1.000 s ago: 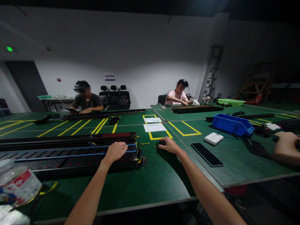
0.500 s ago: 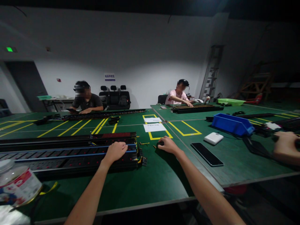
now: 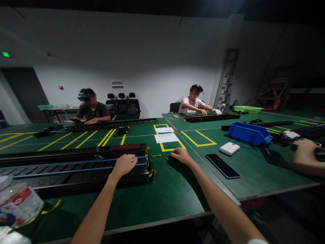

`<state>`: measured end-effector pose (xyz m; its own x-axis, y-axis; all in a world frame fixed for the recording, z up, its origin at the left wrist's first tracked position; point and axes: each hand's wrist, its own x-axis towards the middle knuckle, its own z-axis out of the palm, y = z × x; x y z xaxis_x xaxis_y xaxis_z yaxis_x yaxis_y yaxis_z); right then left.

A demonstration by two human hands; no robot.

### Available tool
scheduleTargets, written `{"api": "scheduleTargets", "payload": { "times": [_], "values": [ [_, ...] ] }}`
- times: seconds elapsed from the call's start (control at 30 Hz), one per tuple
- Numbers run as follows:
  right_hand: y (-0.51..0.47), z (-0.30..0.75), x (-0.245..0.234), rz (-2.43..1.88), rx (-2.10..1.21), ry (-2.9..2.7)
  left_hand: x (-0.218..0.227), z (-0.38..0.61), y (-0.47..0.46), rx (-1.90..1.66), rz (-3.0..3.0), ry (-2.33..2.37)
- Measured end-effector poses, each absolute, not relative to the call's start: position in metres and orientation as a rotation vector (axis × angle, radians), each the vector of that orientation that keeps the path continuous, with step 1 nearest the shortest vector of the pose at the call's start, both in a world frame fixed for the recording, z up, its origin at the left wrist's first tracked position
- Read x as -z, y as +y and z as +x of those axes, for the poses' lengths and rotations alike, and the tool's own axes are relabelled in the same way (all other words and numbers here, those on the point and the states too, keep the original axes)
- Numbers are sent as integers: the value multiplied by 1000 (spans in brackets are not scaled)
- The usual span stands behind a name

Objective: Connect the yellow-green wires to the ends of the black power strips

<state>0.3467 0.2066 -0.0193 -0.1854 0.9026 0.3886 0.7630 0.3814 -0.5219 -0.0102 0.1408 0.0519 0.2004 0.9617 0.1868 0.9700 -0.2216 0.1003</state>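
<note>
A stack of long black power strips [image 3: 76, 167] with red switches and blue wires lies across the green table [image 3: 162, 193] in front of me. My left hand [image 3: 125, 163] rests on the right end of this stack, fingers curled over its top. My right hand [image 3: 180, 156] is further right on the table, fingers closed over a small black part that is mostly hidden under the hand. Small yellow wire bits [image 3: 155, 156] lie between the hands, and a black connector [image 3: 155, 175] sits at the stack's end.
A black phone [image 3: 222, 165], a white power bank [image 3: 229, 148] and a blue bin [image 3: 248, 133] lie to the right. Another person's hand [image 3: 304, 154] works at the far right. A labelled jar [image 3: 17, 203] stands at left. Two people sit at the far tables.
The view has shifted slightly left and down. My right hand has slid a little over the small black part, covering it more. My left hand stays on the stack.
</note>
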Motion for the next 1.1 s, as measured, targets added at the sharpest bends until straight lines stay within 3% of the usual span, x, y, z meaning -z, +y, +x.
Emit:
{"api": "scheduleTargets", "payload": {
  "times": [0.27,0.57,0.9,1.1],
  "values": [
    [208,366,12,-1509,-338,-1681,-54,-10,139,326,-2414,-1929],
    [185,343,-10,-1518,-141,-2076,-54,-10,139,335,-2419,-1915],
    [186,326,-8,-1738,164,-2136,-56,-7,139,290,-2397,-1932],
    [182,323,-10,-1783,176,-2130,-58,-6,137,294,-2400,-1938]
  ]
}}
